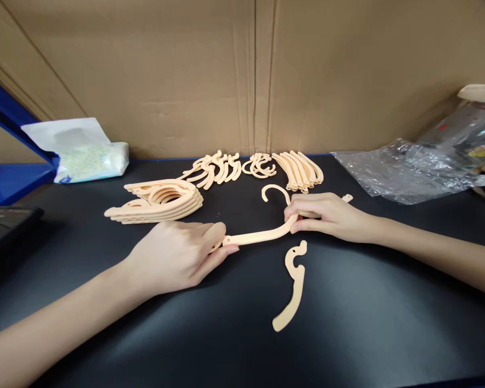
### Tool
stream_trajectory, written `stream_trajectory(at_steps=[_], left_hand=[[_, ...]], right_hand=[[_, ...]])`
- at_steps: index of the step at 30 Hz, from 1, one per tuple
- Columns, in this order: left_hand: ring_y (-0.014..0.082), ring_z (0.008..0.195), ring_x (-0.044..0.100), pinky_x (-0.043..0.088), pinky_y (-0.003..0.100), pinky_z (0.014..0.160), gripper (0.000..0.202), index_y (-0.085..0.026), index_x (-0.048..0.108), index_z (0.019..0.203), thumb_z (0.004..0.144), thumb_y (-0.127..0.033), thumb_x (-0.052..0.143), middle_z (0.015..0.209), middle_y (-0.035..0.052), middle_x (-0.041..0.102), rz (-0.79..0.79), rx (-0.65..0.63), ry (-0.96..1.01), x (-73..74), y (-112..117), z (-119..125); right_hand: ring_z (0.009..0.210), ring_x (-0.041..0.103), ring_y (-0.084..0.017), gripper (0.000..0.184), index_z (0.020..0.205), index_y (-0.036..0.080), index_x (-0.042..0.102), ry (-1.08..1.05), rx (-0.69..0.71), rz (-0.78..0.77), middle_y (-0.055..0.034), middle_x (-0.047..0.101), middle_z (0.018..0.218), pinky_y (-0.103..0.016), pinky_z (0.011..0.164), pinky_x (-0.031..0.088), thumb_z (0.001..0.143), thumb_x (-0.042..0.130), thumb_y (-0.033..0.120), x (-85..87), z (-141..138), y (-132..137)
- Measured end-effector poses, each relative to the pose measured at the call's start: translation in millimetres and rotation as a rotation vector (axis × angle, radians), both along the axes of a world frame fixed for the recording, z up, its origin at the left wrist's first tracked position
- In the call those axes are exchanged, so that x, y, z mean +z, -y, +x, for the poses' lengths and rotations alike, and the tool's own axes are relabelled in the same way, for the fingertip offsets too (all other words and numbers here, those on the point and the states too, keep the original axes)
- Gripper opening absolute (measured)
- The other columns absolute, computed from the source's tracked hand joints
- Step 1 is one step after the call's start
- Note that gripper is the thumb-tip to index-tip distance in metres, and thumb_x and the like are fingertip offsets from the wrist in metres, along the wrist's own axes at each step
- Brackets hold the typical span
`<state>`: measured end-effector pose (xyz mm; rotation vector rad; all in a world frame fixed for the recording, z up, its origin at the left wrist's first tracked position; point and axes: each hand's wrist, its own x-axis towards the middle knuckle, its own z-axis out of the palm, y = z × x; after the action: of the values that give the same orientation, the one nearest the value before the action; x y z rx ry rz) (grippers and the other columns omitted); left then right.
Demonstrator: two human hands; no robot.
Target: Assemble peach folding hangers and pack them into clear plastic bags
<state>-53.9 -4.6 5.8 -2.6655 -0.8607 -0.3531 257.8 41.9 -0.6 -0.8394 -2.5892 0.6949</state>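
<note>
Crosswise, beige hanger (258, 237), left fingers (215, 234) pinching one end, right fingers (311, 200) clasping below its hook (275, 187)

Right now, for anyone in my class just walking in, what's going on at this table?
A person holds a beige hanger in both hands: the left hand pinches it at one end, the right hand grips it near the hook. A separate curved piece lies on the black tabletop, nearer the camera. Further back are a stack of beige pieces and some loose parts.
</note>
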Motion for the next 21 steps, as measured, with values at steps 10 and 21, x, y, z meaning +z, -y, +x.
stream_trajectory(at_steps=[10,21], left_hand=[[0.012,0.043,0.042,0.02,0.031,0.047,0.036,-0.022,0.04,0.073,0.105,-0.034,0.031,0.054,-0.0056,0.043,-0.004,-0.051,0.025,-1.6,-1.1,1.1],[0.0165,0.056,0.04,0.033,0.031,0.052,0.019,-0.022,0.04,0.072,0.086,-0.011,0.036,0.063,-0.0003,0.046,-0.275,-0.233,0.052,7.3,-3.0,6.6]], right_hand=[[0.077,0.058,-0.014,0.029,0.094,0.021,0.064,-0.005,0.004,0.018,-0.0019,0.064,0.091,-0.026,0.073,0.038,0.1,0.049,0.044,-0.8,0.5,-1.4],[0.07,0.055,-0.013,0.03,0.091,0.019,0.061,-0.013,-0.012,0.026,-0.0006,0.062,0.081,-0.025,0.066,0.039,0.093,0.058,0.049,0.6,-1.6,1.4]])
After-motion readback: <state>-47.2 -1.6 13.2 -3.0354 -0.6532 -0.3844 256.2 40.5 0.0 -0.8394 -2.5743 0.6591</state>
